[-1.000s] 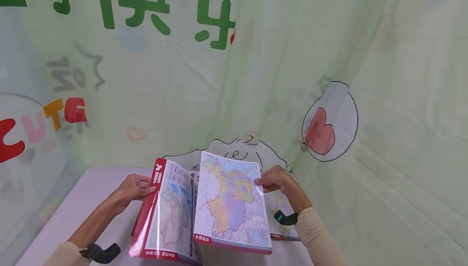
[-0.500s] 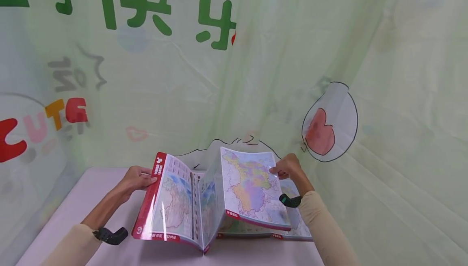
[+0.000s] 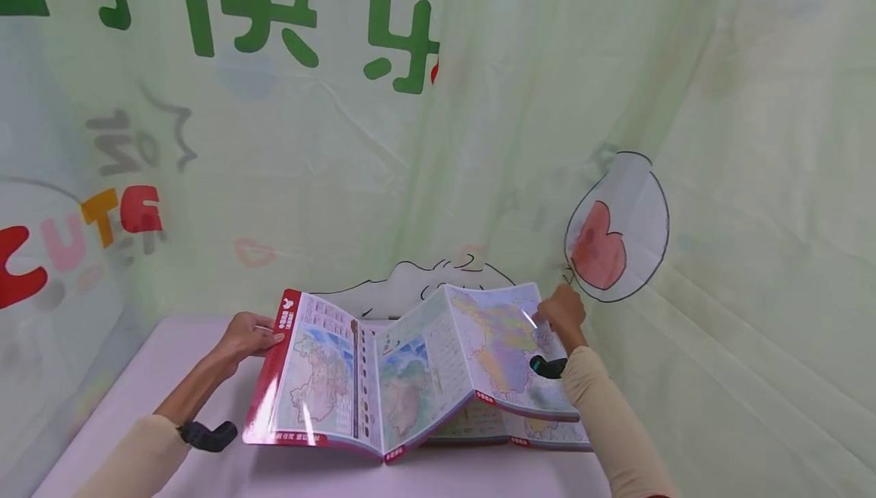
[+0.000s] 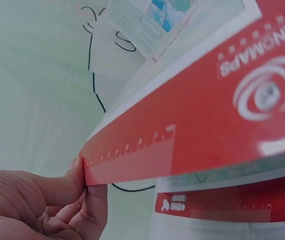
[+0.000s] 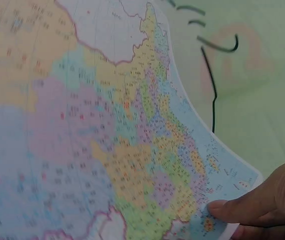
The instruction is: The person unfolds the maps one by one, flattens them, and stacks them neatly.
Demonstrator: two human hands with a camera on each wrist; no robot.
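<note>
A glossy folding map point(image 3: 411, 380) with a red border stands in zigzag panels above the table, partly spread. My left hand point(image 3: 246, 337) pinches the red strip along its left edge, thumb on the near face; the left wrist view shows this left hand point(image 4: 57, 205) at the strip's end, beside a printed ruler scale. At the other side my right hand point(image 3: 563, 314) pinches the right edge of the coloured panel. In the right wrist view the right hand's thumb point(image 5: 242, 205) lies on the blue printed sea near a corner, the fingers behind the sheet.
More map sheets point(image 3: 547, 433) lie on the pale pink table point(image 3: 205, 467) beneath and right of the raised panels. A printed curtain point(image 3: 342, 179) hangs close behind the table and along both sides.
My right hand has moved right, drawing the coloured panel away from the left one, so a middle panel now shows between them. The left hand keeps its pinch and has shifted little.
</note>
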